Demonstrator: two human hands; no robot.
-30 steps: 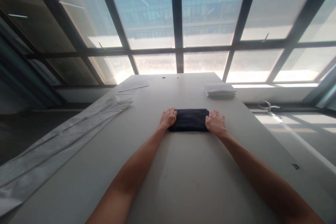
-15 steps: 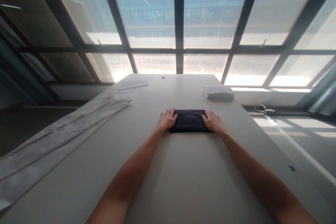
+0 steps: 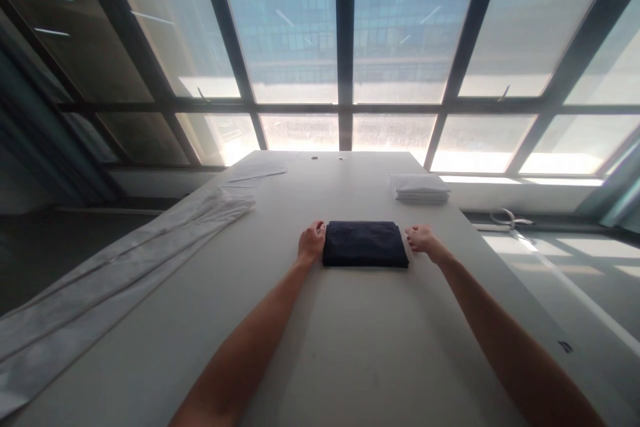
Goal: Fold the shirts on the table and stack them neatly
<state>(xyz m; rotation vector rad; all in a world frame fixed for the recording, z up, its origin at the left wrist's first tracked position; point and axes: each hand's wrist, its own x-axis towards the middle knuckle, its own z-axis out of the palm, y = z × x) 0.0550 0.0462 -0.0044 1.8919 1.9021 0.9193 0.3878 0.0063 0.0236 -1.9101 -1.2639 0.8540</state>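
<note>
A dark navy folded cloth (image 3: pixel 366 244) lies flat as a neat rectangle on the white table (image 3: pixel 340 333). Close against its left edge is my left hand (image 3: pixel 312 241), closed, with the fingers curled in; whether it pinches anything is too small to see. On the other side my right hand (image 3: pixel 421 239) is also closed, its curled fingertips pointing at the cloth across a narrow gap. Whatever those fingers may hold cannot be made out. The whole top face of the cloth shows between the hands.
A stack of folded white cloths (image 3: pixel 421 188) sits at the table's back right. Thin white sheets (image 3: pixel 255 172) lie at the back left. Long, crumpled whitish material (image 3: pixel 125 267) runs along the left edge. Large windows (image 3: pixel 345 47) rise behind the table.
Both hands have come off the top of the navy cloth to its sides, and their spread fingers have curled closed. The view has tilted slightly, so everything sits a little lower.
</note>
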